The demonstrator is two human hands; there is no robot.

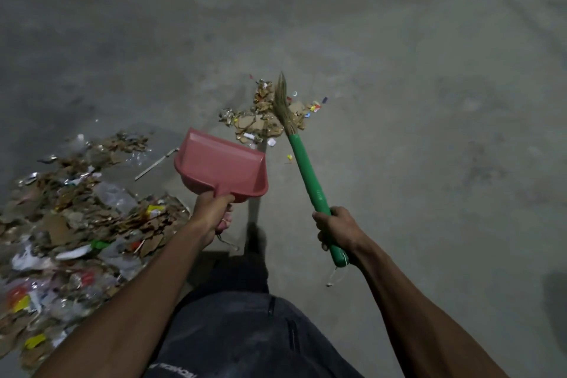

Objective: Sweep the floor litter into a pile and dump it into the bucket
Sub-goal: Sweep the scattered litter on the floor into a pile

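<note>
My left hand [214, 218] grips the handle of a pink dustpan [219, 164], held above the floor with its mouth toward a small litter pile [260, 122] of cardboard scraps and wrappers. My right hand [336, 230] grips the green handle of a broom [303, 168]. Its straw bristles [282, 101] lie over the small pile. A much larger litter heap [73, 221] of cardboard, plastic and foil spreads at the left. No bucket is in view.
Grey concrete floor [429, 101] stretches ahead and to the right. A thin metal strip [156, 164] lies between the two piles. My dark trousers and one foot [256, 239] show below the dustpan.
</note>
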